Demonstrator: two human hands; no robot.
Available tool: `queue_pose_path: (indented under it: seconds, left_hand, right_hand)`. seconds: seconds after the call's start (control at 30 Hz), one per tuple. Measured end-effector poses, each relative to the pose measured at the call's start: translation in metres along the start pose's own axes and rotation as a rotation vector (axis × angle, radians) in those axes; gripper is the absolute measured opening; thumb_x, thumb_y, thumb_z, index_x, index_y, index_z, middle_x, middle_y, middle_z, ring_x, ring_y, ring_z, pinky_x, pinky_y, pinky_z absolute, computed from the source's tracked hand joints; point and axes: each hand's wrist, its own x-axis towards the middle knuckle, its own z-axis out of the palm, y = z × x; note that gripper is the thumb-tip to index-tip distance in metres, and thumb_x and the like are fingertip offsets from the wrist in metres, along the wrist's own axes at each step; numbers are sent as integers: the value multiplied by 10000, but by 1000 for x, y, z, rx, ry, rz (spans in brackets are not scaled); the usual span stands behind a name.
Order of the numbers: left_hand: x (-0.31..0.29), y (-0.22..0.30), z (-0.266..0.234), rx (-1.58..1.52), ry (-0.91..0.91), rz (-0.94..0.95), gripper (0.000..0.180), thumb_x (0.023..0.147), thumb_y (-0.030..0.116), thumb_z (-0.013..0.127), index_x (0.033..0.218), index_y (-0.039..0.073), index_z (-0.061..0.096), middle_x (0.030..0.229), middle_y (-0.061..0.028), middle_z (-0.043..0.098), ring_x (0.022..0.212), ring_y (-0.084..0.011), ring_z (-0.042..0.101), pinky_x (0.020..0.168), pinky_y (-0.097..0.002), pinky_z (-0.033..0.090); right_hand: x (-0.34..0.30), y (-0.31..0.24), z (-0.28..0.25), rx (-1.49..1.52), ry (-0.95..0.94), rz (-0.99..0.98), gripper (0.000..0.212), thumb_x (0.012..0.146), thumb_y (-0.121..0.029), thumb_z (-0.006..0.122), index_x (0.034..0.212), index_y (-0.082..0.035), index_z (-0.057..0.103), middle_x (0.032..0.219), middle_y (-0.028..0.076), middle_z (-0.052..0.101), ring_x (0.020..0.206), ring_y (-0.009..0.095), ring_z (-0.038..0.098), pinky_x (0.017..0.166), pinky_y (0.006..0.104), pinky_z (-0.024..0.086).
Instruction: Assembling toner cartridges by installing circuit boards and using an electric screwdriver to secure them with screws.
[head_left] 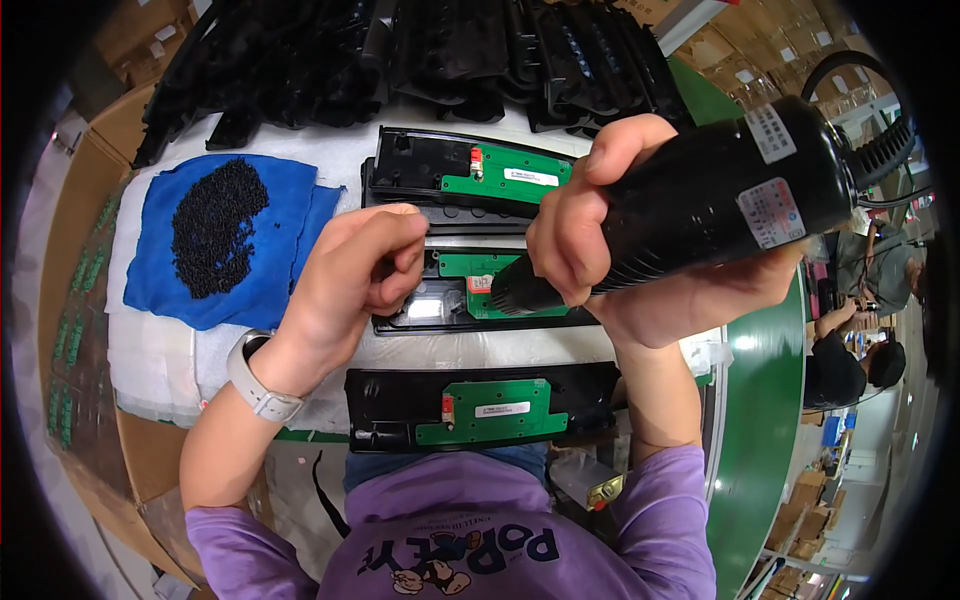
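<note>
Grip: right hand point(580, 235) wrapped tight around a black electric screwdriver point(700, 200); left hand point(365, 265) pinched narrow, whether on a screw I cannot tell.
Head view, work: middle black housing point(400, 318) with green circuit board point(470, 268) lies under both hands.
Axis: screwdriver slants from upper right down-left, its tip over the board.
Nearer hand: left, just beside the tip.
Supply: black screws point(215, 225) on blue cloth point(160, 280), well left.

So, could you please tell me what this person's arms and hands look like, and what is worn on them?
Both hands are bare, without gloves or visible rings. The left hand has a pale smartwatch with a light band on its wrist. The right hand has nothing on its wrist. Both forearms are bare, and purple sleeves end near the elbows.
</note>
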Motion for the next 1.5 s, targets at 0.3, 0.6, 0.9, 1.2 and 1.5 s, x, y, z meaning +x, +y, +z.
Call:
queue_pose_path:
  seconds: [0.3,0.6,0.9,1.2,1.5]
  left_hand:
    - [-4,-9,9,848,77,284,181,807,160,626,695,26,578,438,-7,399,406,-81,378,418,-278,292]
    - [-4,-12,13,1204,24,421,115,783,177,621,795,81,685,544,-105,564,497,-273,560,476,-369,413]
    - [-4,-13,15,1285,-46,447,125,773,164,615,802,71,694,639,-133,622,598,-315,605,557,-398,472]
    - [-5,-20,17,1376,-107,485,190,764,216,656,900,83,651,657,-103,619,617,-287,617,542,-386,467]
    - [-3,-26,11,1420,-24,703,127,808,186,628,803,59,631,643,-91,602,524,-258,566,474,-351,419]
  right_hand:
    - [-2,6,6,9,13,-20,935,685,-841,378,1011,31,469,533,97,479,403,174,417,381,281,353]
    - [-3,5,4,60,-3,-26,947,678,-840,400,1043,31,471,561,107,491,417,177,427,405,279,367]
    - [-9,-6,19,-380,82,222,924,665,-790,496,1021,62,506,929,124,565,656,185,558,541,280,444]
    - [0,-3,6,21,61,-75,862,728,-801,308,952,11,494,502,64,447,359,162,373,363,283,316]
    - [10,-25,-5,18,96,-188,856,747,-778,240,987,-13,538,541,42,446,405,161,400,395,302,325]
